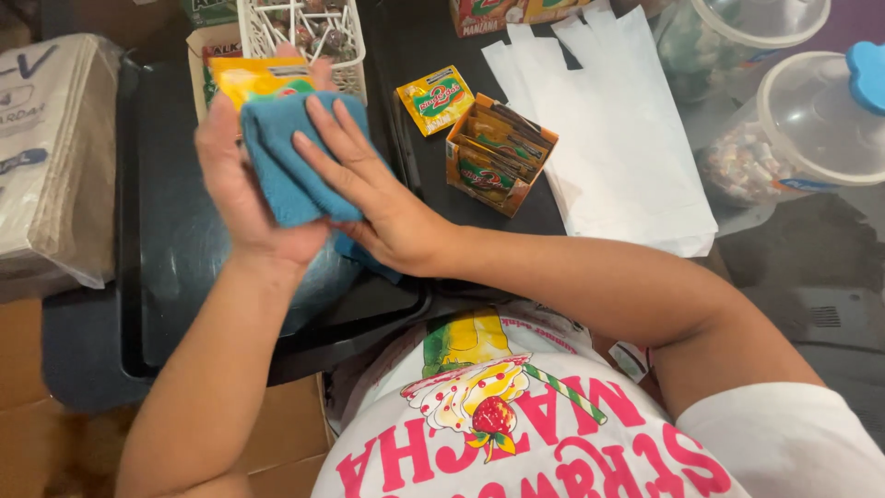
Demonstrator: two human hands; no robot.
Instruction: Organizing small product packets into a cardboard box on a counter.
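A blue cloth [295,166] lies folded between my two hands above a dark tray. My left hand [235,189] cups the cloth from the left and underneath. My right hand [369,198] presses flat on the cloth from the right, fingers stretched out toward the top. A yellow sachet [258,78] shows just behind the cloth at my left fingertips; whether my left hand holds it is hidden.
Beneath the hands lies a dark tray [161,277]. An open orange box of sachets [498,152] and a loose yellow sachet [434,99] lie to the right, beside white paper bags [627,157]. A white wire basket [304,32] stands behind, clear lidded jars [811,129] at far right.
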